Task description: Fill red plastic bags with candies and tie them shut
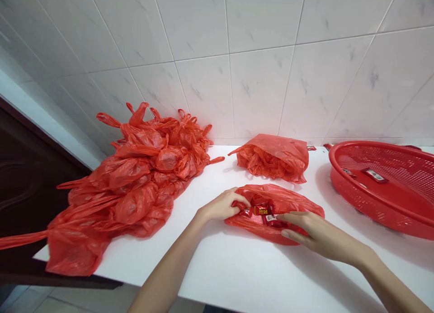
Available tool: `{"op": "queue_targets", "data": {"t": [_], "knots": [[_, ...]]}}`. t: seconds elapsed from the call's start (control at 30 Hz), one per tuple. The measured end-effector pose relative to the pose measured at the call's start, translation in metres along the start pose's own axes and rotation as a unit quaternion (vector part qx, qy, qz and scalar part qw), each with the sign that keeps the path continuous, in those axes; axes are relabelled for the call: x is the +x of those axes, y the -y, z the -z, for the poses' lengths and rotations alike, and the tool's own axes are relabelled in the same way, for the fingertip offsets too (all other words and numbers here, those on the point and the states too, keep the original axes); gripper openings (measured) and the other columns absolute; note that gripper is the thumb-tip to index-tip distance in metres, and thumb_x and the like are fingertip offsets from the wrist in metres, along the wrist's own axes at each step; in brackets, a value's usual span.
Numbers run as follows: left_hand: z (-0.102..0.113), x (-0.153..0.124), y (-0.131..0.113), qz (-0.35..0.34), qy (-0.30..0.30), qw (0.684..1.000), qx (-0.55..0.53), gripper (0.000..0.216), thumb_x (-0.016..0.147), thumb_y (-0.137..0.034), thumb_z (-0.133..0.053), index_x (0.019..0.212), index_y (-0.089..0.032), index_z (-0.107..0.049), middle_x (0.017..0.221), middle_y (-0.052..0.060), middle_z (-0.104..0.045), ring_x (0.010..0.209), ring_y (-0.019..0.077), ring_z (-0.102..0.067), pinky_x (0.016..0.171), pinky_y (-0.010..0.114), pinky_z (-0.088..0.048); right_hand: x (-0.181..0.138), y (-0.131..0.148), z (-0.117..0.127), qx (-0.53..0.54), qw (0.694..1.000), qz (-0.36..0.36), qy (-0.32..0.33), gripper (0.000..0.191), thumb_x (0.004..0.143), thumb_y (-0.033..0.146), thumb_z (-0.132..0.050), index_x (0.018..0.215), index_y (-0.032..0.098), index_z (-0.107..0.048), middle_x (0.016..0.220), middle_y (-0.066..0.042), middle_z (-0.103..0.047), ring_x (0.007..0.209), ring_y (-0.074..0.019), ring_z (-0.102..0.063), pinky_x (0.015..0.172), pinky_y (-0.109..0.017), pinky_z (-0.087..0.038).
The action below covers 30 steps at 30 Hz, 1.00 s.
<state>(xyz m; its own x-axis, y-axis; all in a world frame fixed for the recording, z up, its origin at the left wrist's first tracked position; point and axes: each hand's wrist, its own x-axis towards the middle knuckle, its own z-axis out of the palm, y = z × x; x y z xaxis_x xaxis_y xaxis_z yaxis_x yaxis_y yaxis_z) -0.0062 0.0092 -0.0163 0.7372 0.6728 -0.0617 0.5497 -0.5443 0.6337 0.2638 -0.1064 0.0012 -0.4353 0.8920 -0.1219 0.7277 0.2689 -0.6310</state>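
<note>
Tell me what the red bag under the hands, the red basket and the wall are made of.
Red bag: thin plastic film, glossy, seemingly translucent; it crumples in fine creases. Red basket: rigid moulded plastic, slightly shiny, finely perforated. Wall: glazed tiles, probably ceramic, white with grey marbling and grout lines.

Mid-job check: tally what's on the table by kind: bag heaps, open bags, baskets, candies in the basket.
Bag heaps: 2
Open bag: 1
Basket: 1
Candies in basket: 2
Total: 6
</note>
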Motion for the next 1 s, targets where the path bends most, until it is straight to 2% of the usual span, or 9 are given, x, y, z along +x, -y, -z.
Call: {"op": "queue_targets", "data": {"t": [0.07,0.13,0.3,0.47,0.57,0.63,0.8,0.87,1.0], "knots": [[-0.006,0.003,0.003,-0.006,-0.015,1.0,-0.004,0.052,0.074,-0.001,-0.048,0.105,-0.027,-0.08,0.107,0.004,-0.071,0.103,0.0228,-0.067,0.096,0.034,-0.052,0.006,-0.005,-0.008,-0.003,1.0,0.003,-0.024,0.033,0.101,0.039,-0.045,0.108,0.024,-0.074,0.106,-0.01,-0.076,0.092,-0.0278,-0.069,0.079,-0.039,-0.053],[-0.009,0.004,0.006,-0.001,-0.022,1.0,0.002,0.05,0.075,-0.004,-0.051,0.11,-0.026,-0.079,0.111,0.005,-0.07,0.101,0.0236,-0.067,0.096,0.035,-0.052,0.01,-0.01,-0.015,-0.019,0.999,0.003,-0.039,0.03,0.1,0.036,-0.046,0.105,0.024,-0.073,0.099,-0.009,-0.075,0.084,-0.0257,-0.068,0.073,-0.037,-0.052],[-0.014,0.005,0.007,0.028,-0.034,0.999,0.021,0.045,0.073,-0.019,-0.069,0.117,-0.024,-0.076,0.117,0.009,-0.065,0.107,0.0294,-0.066,0.095,0.037,-0.054,0.012,-0.019,-0.022,-0.076,0.996,-0.012,-0.047,0.025,0.101,0.029,-0.046,0.109,0.022,-0.069,0.103,-0.009,-0.073,0.086,-0.025,-0.068,0.072,-0.035,-0.049],[-0.019,0.007,0.01,0.025,-0.044,0.999,0.01,0.046,0.072,-0.021,-0.074,0.118,-0.025,-0.074,0.119,0.009,-0.063,0.107,0.0288,-0.066,0.094,0.036,-0.055,0.015,-0.019,-0.03,-0.138,0.986,-0.077,-0.05,0.024,0.095,0.025,-0.057,0.116,0.019,-0.066,0.106,-0.011,-0.069,0.088,-0.0273,-0.069,0.072,-0.035,-0.049],[-0.023,0.009,0.014,0.014,-0.058,0.998,0.004,0.049,0.072,-0.023,-0.076,0.121,-0.025,-0.072,0.126,0.009,-0.062,0.116,0.03,-0.063,0.099,0.038,-0.053,0.017,-0.02,-0.034,-0.14,0.984,-0.094,-0.053,0.022,0.095,0.029,-0.058,0.112,0.018,-0.066,0.103,-0.012,-0.069,0.088,-0.0277,-0.068,0.072,-0.035,-0.048],[-0.027,0.011,0.014,0.007,-0.067,0.998,0.004,0.049,0.073,-0.024,-0.077,0.122,-0.025,-0.072,0.127,0.009,-0.061,0.114,0.0289,-0.063,0.101,0.039,-0.053,0.018,-0.02,-0.035,-0.132,0.985,-0.093,-0.066,0.023,0.098,0.034,-0.055,0.108,0.018,-0.067,0.1,-0.012,-0.07,0.085,-0.027,-0.068,0.07,-0.035,-0.048],[-0.044,0.018,0.004,0.001,-0.139,0.99,-0.019,0.029,0.083,-0.034,-0.075,0.109,-0.023,-0.077,0.114,0.008,-0.061,0.106,0.0247,-0.064,0.101,0.04,-0.052,0.019,-0.024,-0.037,-0.112,0.986,-0.074,-0.099,0.034,0.104,0.04,-0.043,0.109,0.018,-0.068,0.096,-0.012,-0.071,0.081,-0.0257,-0.068,0.068,-0.033,-0.046],[-0.052,0.02,0.0,0.003,-0.164,0.986,-0.025,0.022,0.085,-0.034,-0.074,0.104,-0.023,-0.079,0.108,0.007,-0.06,0.102,0.0233,-0.063,0.1,0.04,-0.052,0.02,-0.026,-0.038,-0.116,0.985,-0.073,-0.102,0.032,0.102,0.039,-0.046,0.113,0.018,-0.068,0.098,-0.012,-0.072,0.083,-0.0259,-0.069,0.067,-0.033,-0.046],[-0.061,0.022,0.0,-0.003,-0.174,0.984,-0.025,0.013,0.087,-0.026,-0.07,0.096,-0.023,-0.08,0.098,0.005,-0.058,0.095,0.0211,-0.061,0.092,0.036,-0.053,0.022,-0.028,-0.04,-0.113,0.985,-0.077,-0.106,0.028,0.098,0.034,-0.053,0.117,0.02,-0.067,0.104,-0.012,-0.073,0.085,-0.0261,-0.07,0.065,-0.031,-0.044]]}}
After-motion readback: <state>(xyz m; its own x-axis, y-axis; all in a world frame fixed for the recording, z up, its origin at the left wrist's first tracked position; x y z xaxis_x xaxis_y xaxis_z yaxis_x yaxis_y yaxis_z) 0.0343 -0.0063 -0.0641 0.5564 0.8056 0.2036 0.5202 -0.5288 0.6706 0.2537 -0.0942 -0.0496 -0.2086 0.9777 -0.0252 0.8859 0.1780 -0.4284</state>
